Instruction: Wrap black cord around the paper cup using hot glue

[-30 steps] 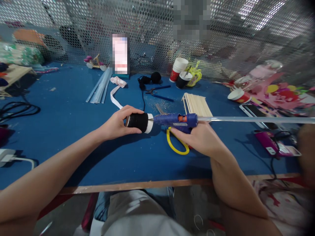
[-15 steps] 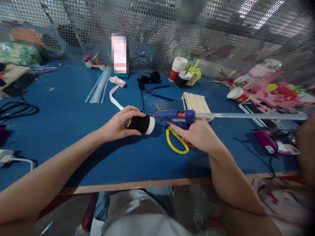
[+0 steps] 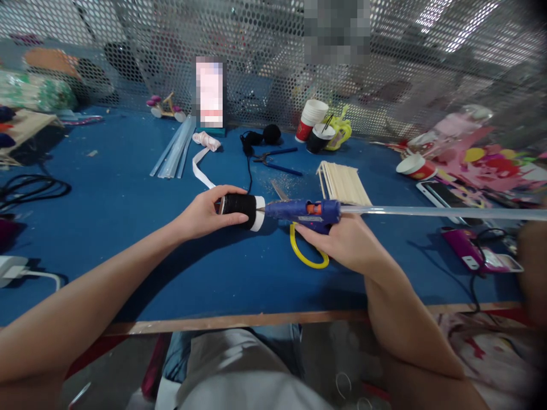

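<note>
Between the fingers and thumb of my left hand [image 3: 204, 214] lies a paper cup [image 3: 240, 210] on its side, wrapped in black yarn with a white band bare at its right end. My right hand [image 3: 354, 242] is closed around a blue hot glue gun [image 3: 294, 210], and a long clear glue stick [image 3: 419, 212] sticks out of its back. The nozzle meets the white band near the yarn's edge; any glue there is too small to make out. Yellow-handled scissors [image 3: 294, 248] lie partly hidden under the glue gun. A black yarn ball [image 3: 271, 134] trails a strand toward the cup.
White ribbon [image 3: 198, 165], loose glue sticks [image 3: 173, 151] and blue-handled pliers [image 3: 282, 168] lie beyond my hands. A small stick-built piece [image 3: 344, 181] sits behind the glue gun. Stacked paper cups [image 3: 305, 130] stand at the mesh screen. A purple power strip [image 3: 464, 249] is at right.
The glue gun's nozzle has shifted slightly left and down onto the white band. My left hand's upper fingers have slid back, and the cup has turned a little.
</note>
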`<state>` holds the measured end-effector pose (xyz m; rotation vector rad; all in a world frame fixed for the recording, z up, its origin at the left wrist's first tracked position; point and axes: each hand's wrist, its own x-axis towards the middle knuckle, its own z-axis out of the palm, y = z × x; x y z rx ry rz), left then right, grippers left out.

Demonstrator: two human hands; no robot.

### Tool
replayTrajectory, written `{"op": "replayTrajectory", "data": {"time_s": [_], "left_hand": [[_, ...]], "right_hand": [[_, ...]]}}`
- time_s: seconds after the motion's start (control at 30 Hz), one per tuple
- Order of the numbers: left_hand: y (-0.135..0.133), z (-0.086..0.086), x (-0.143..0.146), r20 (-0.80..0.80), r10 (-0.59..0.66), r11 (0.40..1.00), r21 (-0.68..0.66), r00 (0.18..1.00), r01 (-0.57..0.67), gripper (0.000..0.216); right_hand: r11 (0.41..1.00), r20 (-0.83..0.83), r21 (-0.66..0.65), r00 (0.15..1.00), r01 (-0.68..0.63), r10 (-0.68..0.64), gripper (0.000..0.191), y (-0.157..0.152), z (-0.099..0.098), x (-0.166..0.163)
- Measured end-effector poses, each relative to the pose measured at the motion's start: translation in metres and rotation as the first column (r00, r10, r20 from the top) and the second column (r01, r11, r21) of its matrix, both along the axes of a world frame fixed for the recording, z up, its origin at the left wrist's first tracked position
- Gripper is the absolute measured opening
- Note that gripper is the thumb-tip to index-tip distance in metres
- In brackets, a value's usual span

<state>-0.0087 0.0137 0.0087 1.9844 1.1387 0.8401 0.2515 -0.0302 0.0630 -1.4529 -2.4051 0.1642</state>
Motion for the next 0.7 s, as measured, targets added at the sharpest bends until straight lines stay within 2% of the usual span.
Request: {"op": "replayTrajectory", "data": {"time_s": [0.13,0.37,0.7], "left_hand": [[0.0014,-0.0009,-0.0004,0.022,0.013,0.999,-0.049,1.0,-0.012,0.054],[0.0016,-0.0009,-0.0007,0.041,0.027,0.997,-0.071,0.999,-0.024,0.054],[-0.001,-0.0011,0.0001,0.0,-0.058,0.991,0.12,0.998,0.057,0.056]], "right_hand": [[0.998,0.033,0.001,0.998,-0.062,0.062,0.02,-0.0014,0.0016,-0.0001],[1.0,-0.022,-0.03,1.0,-0.006,0.005,0.02,-0.0026,0.0023,-0.0021],[0.997,-0.096,0.025,0.993,0.078,-0.075,0.027,0.0026,-0.0004,0.0006]]}}
